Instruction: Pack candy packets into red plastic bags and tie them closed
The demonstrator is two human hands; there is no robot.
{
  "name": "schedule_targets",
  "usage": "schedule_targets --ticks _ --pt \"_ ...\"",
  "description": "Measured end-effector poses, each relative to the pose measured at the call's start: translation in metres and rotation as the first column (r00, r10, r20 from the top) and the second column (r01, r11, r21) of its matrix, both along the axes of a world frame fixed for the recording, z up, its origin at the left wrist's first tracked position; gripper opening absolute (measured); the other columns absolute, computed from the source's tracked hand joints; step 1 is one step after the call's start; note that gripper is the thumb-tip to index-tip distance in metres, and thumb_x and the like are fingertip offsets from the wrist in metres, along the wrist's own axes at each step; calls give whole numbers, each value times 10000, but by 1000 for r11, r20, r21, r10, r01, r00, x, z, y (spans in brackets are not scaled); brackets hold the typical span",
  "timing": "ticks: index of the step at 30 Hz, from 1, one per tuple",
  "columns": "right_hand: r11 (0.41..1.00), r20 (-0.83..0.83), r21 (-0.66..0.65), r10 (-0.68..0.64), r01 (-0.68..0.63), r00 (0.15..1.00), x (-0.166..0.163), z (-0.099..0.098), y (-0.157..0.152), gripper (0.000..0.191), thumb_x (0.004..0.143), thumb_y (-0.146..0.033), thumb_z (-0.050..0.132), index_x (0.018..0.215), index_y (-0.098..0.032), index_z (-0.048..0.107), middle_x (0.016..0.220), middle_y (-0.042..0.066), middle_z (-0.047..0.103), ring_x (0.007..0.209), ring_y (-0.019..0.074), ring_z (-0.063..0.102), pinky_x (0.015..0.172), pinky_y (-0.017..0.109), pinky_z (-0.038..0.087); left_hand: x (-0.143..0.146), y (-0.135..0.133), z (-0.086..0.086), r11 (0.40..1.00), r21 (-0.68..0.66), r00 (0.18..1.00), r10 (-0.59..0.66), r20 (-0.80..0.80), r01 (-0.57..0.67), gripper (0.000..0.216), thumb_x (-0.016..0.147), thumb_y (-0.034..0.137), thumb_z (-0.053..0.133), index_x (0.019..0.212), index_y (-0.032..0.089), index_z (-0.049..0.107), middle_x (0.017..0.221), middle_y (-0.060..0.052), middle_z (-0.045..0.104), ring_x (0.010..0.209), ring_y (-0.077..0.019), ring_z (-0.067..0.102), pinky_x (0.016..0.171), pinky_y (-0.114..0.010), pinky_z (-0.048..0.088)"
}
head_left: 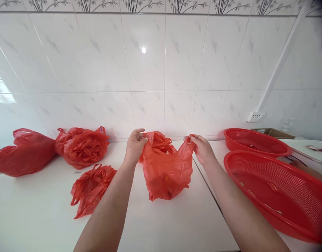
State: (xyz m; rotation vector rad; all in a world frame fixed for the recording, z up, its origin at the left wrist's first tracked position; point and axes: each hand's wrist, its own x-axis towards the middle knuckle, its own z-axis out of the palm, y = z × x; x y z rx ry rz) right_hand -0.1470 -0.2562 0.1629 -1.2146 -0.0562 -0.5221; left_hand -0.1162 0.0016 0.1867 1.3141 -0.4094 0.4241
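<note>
Before you, a white table (40, 217) bears four red bags: a far-left bag (24, 152), a crumpled bag (83, 145) touching it, a flat bag (91, 187) nearer you, and the middle bag (166, 175). To your right sit a near basket (294, 182) and a far basket (255, 140).

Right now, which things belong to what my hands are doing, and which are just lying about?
In hand: left hand, right hand, middle red bag, gripped by both handles.
Lying about: far-left bag, bag by the wall, flat bag, near basket, far basket.
</note>
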Motion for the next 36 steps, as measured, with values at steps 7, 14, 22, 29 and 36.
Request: schedule_targets --ticks 7,14,22,29,36 --pt "998 129 -18 65 -64 989 -27 7 6 230 764 -400 650 875 -214 570 842 43 684 847 210 648 741 362 502 -30 3 9 999 -5 986 44 159 -44 360 697 201 682 1038 208 569 808 10 581 794 -119 598 716 -245 475" --pt "972 50 -230 -31 42 998 -46 -80 -13 610 726 -469 701 1238 -262 442 1298 128 538 1205 250 499 964 461 413 -47 34 -71 975 218 999 46 -3 -45 576 734 347 697 1247 266 448 1140 -78 571 1017 -188 565 837 -324 473" --pt "981 -169 -195 -51 18 984 -8 -145 -11 991 557 -481 801 1379 -268 290 1407 174 409 1252 290 457 932 532 433 -21 19 -146 929 353 955 -3 -296 113 907 647 409 767 1405 259 292 1513 -159 243 1385 -349 239 1036 -513 331" --pt "975 -148 -28 213 -219 966 15 -111 36 755 536 -469 816 1198 -216 552 1112 113 657 984 277 638 841 478 511 -5 -25 -142 950 -28 896 -303 -325 311 782 563 319 833 1269 220 510 1335 -150 522 1265 -339 454 978 -446 437" --pt "899 -173 173 431 -403 886 12 -138 35 373 603 -353 782 911 -184 656 905 79 715 871 273 674 809 441 522 -1 -9 -172 856 -441 723 -483 -494 271 397 674 329 758 1018 175 629 993 -97 713 956 -273 674 855 -404 530"
